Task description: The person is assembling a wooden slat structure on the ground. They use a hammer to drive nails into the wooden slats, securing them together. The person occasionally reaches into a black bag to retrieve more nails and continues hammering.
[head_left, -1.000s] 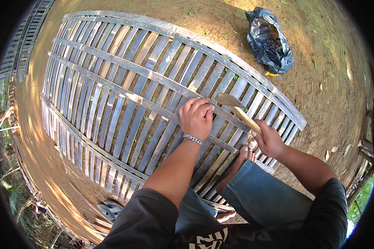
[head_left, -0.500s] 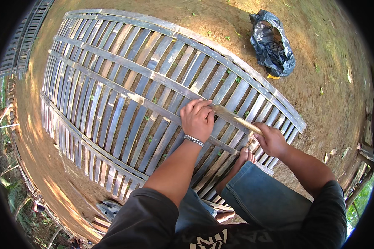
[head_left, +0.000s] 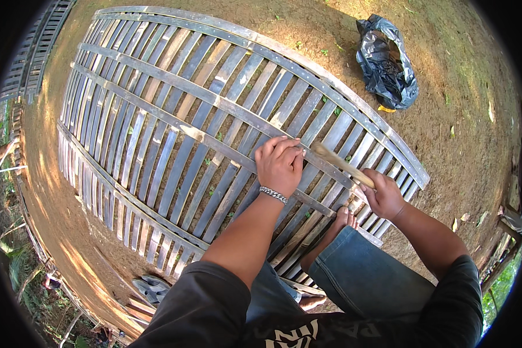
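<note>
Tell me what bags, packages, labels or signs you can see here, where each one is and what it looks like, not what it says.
Black plastic bag: on the bare dirt beyond the far edge of the slatted panel, upper right; crumpled, shiny, lumpy.
White print on black shirt: bottom edge of the view, on the person's chest; only partly in view.
No signs or screens show.

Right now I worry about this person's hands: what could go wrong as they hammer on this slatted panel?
The left hand rests on the slatted panel right beside the hammer head, so a glancing blow could hit its fingers. The bare foot sits on the slats just below the right hand; a slipped hammer might land there.
</note>
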{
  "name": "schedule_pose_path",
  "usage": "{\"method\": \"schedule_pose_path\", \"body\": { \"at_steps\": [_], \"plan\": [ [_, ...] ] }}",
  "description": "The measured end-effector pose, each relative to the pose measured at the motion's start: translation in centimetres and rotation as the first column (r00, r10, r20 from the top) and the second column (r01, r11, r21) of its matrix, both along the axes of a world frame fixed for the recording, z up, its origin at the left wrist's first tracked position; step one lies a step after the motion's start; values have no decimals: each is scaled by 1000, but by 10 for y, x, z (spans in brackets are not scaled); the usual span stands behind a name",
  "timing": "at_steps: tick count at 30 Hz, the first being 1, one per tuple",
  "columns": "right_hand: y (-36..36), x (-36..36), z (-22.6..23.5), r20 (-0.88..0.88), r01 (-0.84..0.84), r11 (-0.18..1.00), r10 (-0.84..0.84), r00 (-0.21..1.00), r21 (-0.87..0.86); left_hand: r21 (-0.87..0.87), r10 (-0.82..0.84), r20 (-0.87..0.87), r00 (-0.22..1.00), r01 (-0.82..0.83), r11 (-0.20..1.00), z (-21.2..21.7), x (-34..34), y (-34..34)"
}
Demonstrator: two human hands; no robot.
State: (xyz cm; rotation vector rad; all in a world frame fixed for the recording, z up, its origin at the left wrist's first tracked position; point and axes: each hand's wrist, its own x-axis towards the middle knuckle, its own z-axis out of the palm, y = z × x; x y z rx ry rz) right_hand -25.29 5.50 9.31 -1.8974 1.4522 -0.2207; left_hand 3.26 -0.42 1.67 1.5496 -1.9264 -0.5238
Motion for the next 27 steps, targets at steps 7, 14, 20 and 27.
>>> {"method": "schedule_pose_path", "body": {
  "at_steps": [7, 14, 20, 27],
  "plan": [
    [-1, -3, 2, 24, 38, 999, -38, 999, -10, -3, 9, -11, 1000, -9, 1000, 0, -2, -2],
    [-2, 3, 10, -134, 4, 963, 34, 990, 268, 14, 6, 19, 1000, -6, 1000, 3, 0, -1],
    [6, 0, -3, 18, -17, 1000, 16, 1000, 23, 13, 2, 1, 1000, -2, 1000, 1, -2, 0],
    [4, 2, 4, 42, 3, 999, -2, 999, -37, 19, 9, -7, 1000, -9, 1000, 1, -1, 1]
  ]
}}
